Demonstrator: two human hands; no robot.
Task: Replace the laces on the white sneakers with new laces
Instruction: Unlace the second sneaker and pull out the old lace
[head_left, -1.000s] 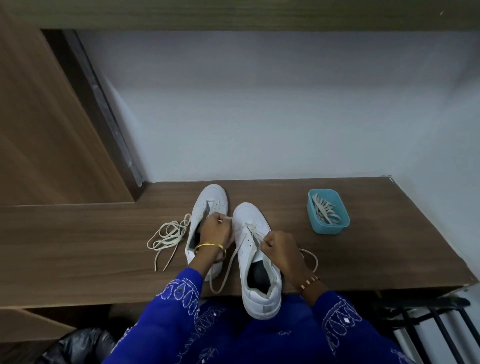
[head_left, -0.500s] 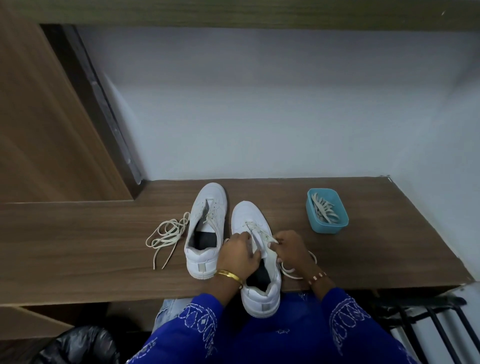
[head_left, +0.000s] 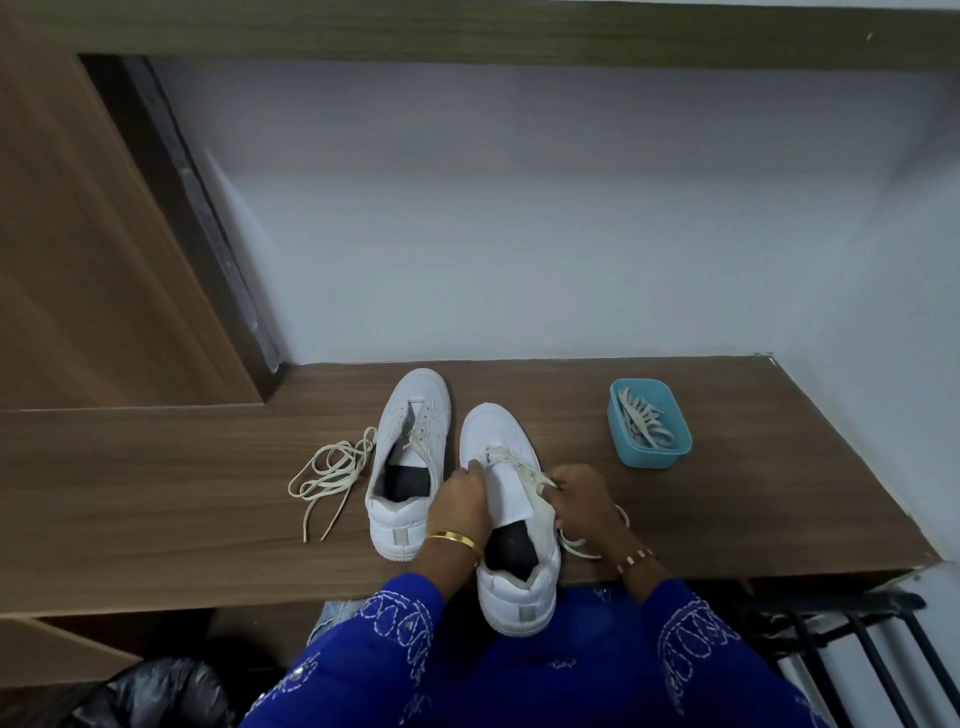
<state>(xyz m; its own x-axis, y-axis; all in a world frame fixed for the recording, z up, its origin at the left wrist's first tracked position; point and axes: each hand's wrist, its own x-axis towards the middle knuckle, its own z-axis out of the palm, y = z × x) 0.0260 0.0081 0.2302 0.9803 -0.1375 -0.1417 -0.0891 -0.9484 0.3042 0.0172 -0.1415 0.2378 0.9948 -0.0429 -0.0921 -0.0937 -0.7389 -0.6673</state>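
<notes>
A: Head view, hands?
B: Left hand (head_left: 464, 503) and right hand (head_left: 581, 498) each pinch the lace (head_left: 524, 466) on the right sneaker (head_left: 506, 499), which overhangs the wooden shelf (head_left: 156, 499) edge.

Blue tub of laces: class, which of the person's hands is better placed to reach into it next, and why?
Right. The right hand lies on the tub's side of the near sneaker. The left hand would probably have to cross over that sneaker. Both hands grip it now.

wooden shelf (head_left: 156, 499), black bag (head_left: 156, 691), metal rack (head_left: 852, 639)
</notes>
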